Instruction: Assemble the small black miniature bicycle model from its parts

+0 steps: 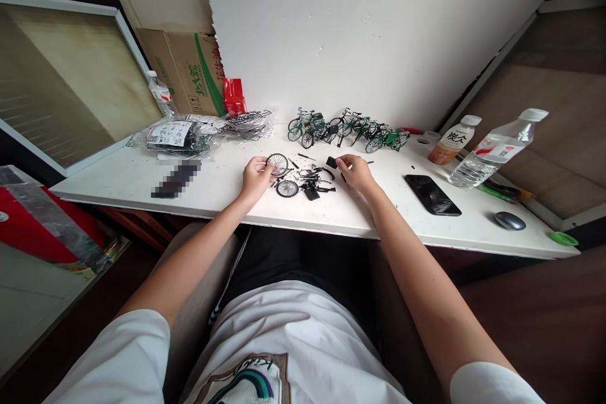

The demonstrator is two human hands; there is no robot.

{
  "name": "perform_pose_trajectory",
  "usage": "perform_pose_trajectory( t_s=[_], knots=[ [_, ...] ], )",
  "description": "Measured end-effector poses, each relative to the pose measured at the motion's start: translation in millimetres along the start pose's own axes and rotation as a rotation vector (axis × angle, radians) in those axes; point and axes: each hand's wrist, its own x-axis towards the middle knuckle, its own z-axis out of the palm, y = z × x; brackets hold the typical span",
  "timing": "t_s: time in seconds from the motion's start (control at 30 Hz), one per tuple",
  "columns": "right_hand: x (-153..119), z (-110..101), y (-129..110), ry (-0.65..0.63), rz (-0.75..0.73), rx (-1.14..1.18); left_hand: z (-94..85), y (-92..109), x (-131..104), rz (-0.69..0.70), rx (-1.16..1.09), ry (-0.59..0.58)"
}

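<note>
My left hand [257, 177] is closed on a small black spoked toy bicycle wheel [277, 164], held by its rim just above the table. My right hand [354, 172] pinches a small flat black piece [332, 162] that looks like a toy bicycle basket or plate; its exact kind is unclear. Between the hands lies a loose pile of black toy bicycle parts [318, 178], with another spoked wheel [287, 188] at its left end. Behind them stands a row of small green and black model bicycles [348, 126].
Plastic bags of parts [175, 137] lie at the back left before a cardboard box [184, 66]. To the right are a phone [432, 194], a brown drink bottle [453, 140], a water bottle [497, 150], a dark rounded object [510, 221] and a green lid [563, 238].
</note>
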Motion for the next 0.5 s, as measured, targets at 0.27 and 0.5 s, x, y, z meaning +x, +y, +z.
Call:
perform_pose_trajectory(
  t_s=[0.27, 0.5],
  knots=[
    [4.2, 4.5, 4.2, 0.028, 0.018, -0.074, -0.1, 0.2, 0.2, 0.009, 0.018, -0.003],
    [2.7, 5.5, 2.9, 0.037, 0.013, 0.058, -1.0, -0.8, 0.9, 0.019, 0.025, -0.009]
  ],
)
